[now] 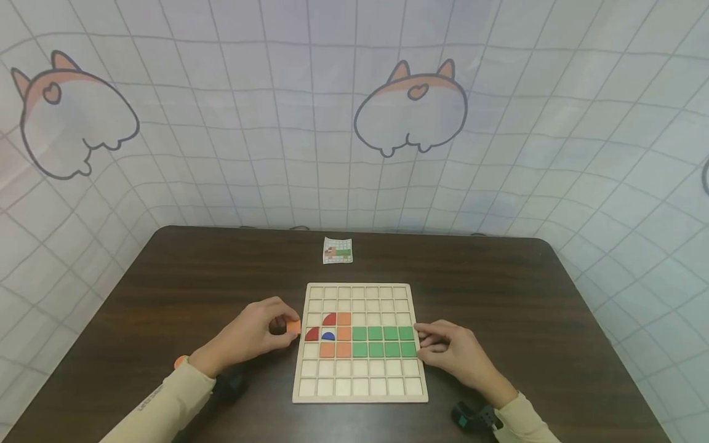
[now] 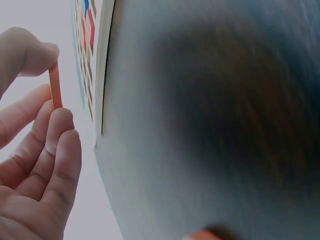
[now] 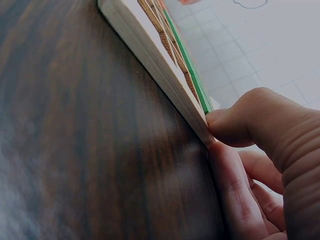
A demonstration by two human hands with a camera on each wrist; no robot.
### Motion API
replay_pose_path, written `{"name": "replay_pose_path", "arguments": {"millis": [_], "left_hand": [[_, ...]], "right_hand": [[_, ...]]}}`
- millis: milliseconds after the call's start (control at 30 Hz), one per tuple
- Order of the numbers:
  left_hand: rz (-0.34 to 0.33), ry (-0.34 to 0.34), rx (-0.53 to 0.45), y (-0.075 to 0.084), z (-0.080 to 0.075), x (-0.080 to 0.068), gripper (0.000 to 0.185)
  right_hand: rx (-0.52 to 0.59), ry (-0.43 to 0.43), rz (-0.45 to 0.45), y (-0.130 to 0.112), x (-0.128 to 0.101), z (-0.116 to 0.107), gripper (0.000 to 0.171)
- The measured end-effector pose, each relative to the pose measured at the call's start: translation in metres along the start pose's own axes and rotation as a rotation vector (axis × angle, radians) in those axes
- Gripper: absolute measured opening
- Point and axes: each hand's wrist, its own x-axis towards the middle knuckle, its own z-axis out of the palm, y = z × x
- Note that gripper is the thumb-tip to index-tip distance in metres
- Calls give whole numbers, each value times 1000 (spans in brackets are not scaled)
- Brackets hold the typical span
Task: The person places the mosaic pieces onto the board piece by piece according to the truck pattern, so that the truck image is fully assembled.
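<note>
I find no writing I can read. The card (image 1: 337, 250) at the table's far edge shows only a small coloured grid pattern, too small for any letters. There is a faint dark mark along my left sleeve (image 1: 151, 397), possibly print, but it is too blurred to make out. The board (image 1: 360, 394) bears no labels or numbers.

dark table (image 1: 554, 320), pattern card (image 1: 337, 250) (far edge)

Overhead head view; close wrist views
</note>
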Motion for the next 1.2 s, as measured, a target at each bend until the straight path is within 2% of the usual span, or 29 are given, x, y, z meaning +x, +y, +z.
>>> {"name": "replay_pose_path", "arguments": {"millis": [433,967,1200], "left_hand": [[4,-61,-2,8,16,4,21],[130,-99,-7,16,29,2,21],[120,-120,-21,15,29,2,22]], "right_hand": [[-15,1,6,0,1,2,50],[-20,5,17,0,1,0,50],[-22,12,24,1,1,1,50]]}}
